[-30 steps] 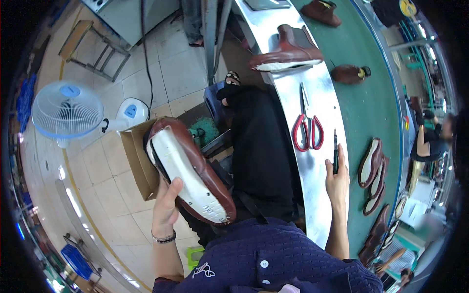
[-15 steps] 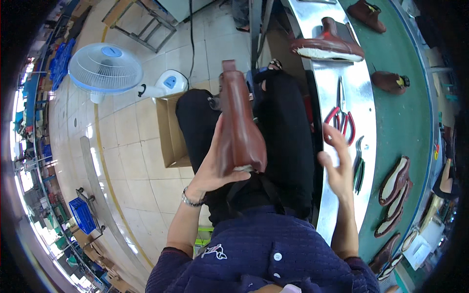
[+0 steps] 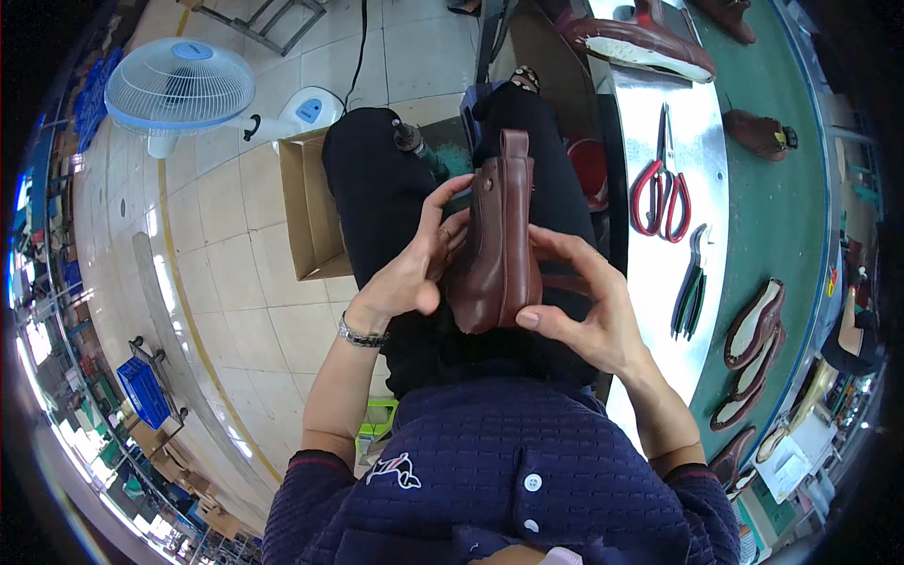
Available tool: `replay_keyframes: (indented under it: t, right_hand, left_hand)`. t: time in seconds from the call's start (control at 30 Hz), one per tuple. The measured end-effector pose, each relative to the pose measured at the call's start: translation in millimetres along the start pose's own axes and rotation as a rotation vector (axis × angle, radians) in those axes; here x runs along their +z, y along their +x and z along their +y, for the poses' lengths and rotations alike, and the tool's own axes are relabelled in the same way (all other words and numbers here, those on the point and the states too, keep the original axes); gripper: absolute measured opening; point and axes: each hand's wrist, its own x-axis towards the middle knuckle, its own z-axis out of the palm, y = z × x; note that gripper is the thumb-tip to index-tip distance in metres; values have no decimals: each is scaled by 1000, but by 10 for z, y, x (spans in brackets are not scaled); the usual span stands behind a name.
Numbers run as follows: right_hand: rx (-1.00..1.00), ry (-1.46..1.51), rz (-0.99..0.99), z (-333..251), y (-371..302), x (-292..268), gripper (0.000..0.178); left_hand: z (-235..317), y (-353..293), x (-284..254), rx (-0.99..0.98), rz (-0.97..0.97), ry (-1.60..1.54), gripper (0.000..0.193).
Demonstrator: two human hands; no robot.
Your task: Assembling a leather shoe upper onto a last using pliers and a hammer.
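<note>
A brown leather ankle boot (image 3: 504, 250) stands upright between my hands, its pull tab at the top and its rounded end toward me. My right hand (image 3: 598, 306) grips it from the right, thumb pressed low on the leather and fingers reaching round the side. On the left, my left hand (image 3: 410, 268) steadies it with curled fingers against the shaft; its thumb sticks out, apart from the leather. The far ends of some fingers are hidden by the boot. Below it are my dark-clad thighs (image 3: 372, 207).
On the metal bench edge (image 3: 650, 377) to my right lie red-handled scissors (image 3: 662, 193), green-handled pliers (image 3: 693, 292) and a brown boot (image 3: 640, 47). The green belt (image 3: 791, 254) beyond carries more shoe parts. A carton (image 3: 311, 207) and a fan (image 3: 179, 89) stand left.
My right hand has come from beside the bench onto the boot. The boot has shifted right and turned slightly; my left hand's thumb has come off its lower end.
</note>
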Motion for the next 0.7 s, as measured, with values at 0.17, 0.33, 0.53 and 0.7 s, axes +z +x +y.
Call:
replay_keyframes:
  t: [0.17,0.33,0.53,0.7]
  right_hand:
    - [-52,-163,-36,-123,-25,96,71]
    - [156,244,-52,-76,91,-6,100]
    - [110,-74,-217,-215,158,-47,101]
    - [108,-231,-269,-311,166,-50,100]
  left_hand:
    - [88,132,188,65,187,60,81]
    - [112,173,365,62,302,88,59]
    - [39,98,522,76,405,94,54]
    - [-7,91,532,67,409,159,51]
